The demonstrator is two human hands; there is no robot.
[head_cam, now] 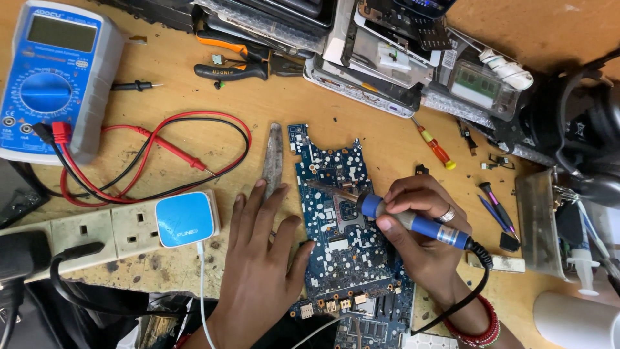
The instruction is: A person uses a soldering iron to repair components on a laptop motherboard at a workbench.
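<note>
Two bare hands work over a blue printed circuit board [342, 226] studded with white dots, which lies lengthwise near the middle of the worn wooden table [387, 139] and reaches to its near edge. The left hand [265, 258] lies flat with fingers spread, palm down, its thumb resting on the left edge of the board and its fingertips beside a slim grey metal strip [272, 158] on the bare wood. The right hand [423, 223], with a silver ring on one finger and red bead bracelets at the wrist, pinches a blue-handled soldering iron [413, 223] between thumb and fingers; the iron's dark tip touches the board's upper middle, and its black cable trails toward the near edge.

At the far left corner sits a blue and grey digital multimeter [55, 77] with red and black test leads [155, 155] looped beside it. Near the left edge lies a cream socket strip [103, 229] carrying a blue and white plug-in charger [185, 218]. Along the far edge rest black and orange pliers [239, 61], a stack of opened device parts [361, 52], and a small red and yellow screwdriver [436, 148]
</note>
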